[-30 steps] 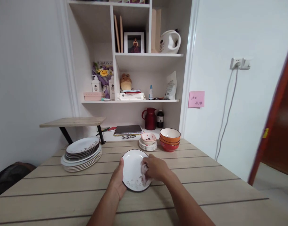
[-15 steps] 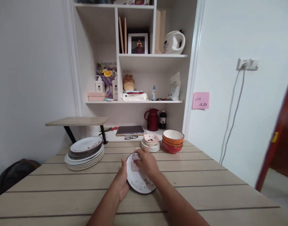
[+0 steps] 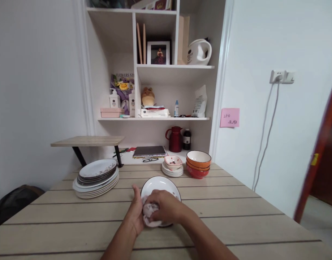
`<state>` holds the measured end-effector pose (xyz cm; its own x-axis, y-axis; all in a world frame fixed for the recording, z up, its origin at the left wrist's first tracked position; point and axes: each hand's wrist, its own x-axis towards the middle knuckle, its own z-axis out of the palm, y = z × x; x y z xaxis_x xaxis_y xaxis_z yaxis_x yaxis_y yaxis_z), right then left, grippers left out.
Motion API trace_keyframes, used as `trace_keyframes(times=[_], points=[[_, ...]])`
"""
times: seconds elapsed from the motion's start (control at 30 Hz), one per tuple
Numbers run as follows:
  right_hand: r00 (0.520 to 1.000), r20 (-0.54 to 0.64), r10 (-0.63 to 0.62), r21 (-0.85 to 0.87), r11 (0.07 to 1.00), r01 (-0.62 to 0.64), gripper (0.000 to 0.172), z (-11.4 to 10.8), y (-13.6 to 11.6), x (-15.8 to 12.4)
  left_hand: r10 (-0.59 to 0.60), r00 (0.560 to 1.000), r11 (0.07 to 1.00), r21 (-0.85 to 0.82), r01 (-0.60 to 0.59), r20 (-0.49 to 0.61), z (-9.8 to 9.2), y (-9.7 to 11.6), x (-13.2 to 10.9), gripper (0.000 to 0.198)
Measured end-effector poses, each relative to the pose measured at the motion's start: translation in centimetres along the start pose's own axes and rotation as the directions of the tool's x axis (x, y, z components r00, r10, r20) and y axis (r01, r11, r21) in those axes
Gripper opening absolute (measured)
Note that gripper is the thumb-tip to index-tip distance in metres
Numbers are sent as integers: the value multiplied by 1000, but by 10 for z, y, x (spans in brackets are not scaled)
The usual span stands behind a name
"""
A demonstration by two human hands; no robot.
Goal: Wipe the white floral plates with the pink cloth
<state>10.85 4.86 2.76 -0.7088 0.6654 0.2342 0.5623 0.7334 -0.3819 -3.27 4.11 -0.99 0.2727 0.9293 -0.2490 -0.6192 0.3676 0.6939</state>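
Note:
A small white plate (image 3: 160, 185) with a dark rim lies flat on the wooden table (image 3: 236, 213) right in front of me. My left hand (image 3: 136, 213) grips its left edge, thumb up on the rim. My right hand (image 3: 166, 208) is closed on a crumpled pale pink cloth (image 3: 151, 210) and presses it onto the near part of the plate. The near half of the plate is hidden under my hands.
A stack of large plates (image 3: 96, 177) sits at the left. Behind the plate are small saucers with a pink dish (image 3: 172, 166) and stacked orange bowls (image 3: 198, 163). A shelf unit (image 3: 155, 90) stands against the wall, with a red jug (image 3: 175, 139) below.
My right hand has dragged the cloth from the plate's far edge down to its near left side. My left hand has stayed on the left rim.

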Motion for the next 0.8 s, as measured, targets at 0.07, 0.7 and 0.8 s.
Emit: trace_keyframes(times=[0.07,0.7,0.8], points=[[997,76,15,-36,999,-12,37,-1,1,-5,-17,1000,1000,-1,17,10,-3,1,4,90],[761,-362,538,-178,762,-623,38,-19,35,-4,148,989,989,-2,-148,25,-3,-3,10,69],[741,-446,501,-118,788,-604,34,-13,34,7,143,987,990,4,-144,76,-5,-4,11,67]])
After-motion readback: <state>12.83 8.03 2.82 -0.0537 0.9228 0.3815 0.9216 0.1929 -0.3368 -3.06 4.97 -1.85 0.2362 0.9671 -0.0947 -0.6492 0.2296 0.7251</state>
